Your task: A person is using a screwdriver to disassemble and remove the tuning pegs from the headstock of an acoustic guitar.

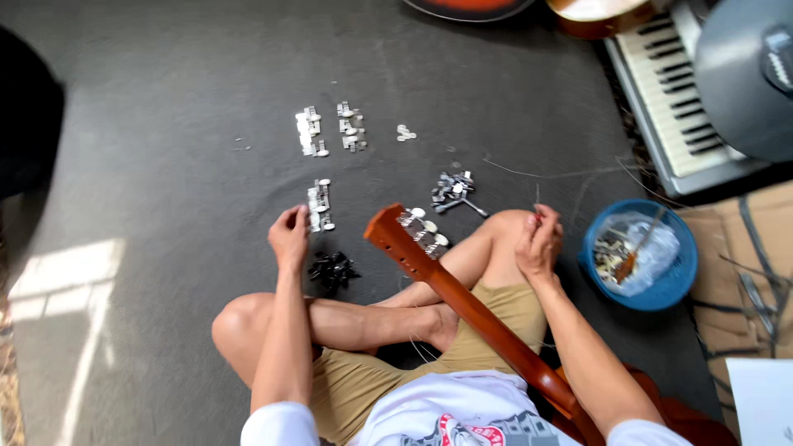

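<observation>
I see a dark grey mat as the floor. On it lie four silver sets of tuning machines far left, a darker metal cluster centre, small black pegs nearer, a blue bowl right, and a keyboard far right.

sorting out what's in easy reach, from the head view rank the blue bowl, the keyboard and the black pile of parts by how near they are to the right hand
1. Blue bowl: just right of the right hand, on the floor.
2. Black pile of parts: across the guitar neck, by the left knee.
3. Keyboard: top right, farthest.
</observation>
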